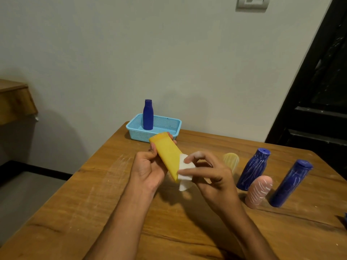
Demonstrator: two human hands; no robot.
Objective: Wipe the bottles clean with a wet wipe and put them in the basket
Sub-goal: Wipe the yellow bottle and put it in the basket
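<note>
My left hand (148,167) grips a yellow bottle (167,154), tilted above the table's middle. My right hand (210,173) presses a folded white wet wipe (185,170) against the bottle's lower end. A clean blue bottle (148,115) stands upright inside the light blue basket (169,126) at the table's far edge. To the right stand a pale yellow bottle (231,161), two blue bottles streaked with white (252,168) (291,183) and a pink streaked bottle (259,192).
The wooden table (105,203) has pale smears on its left half. A grey wall rises behind the basket, with a black door frame (315,91) at the right. A wooden shelf (13,102) juts out at the left.
</note>
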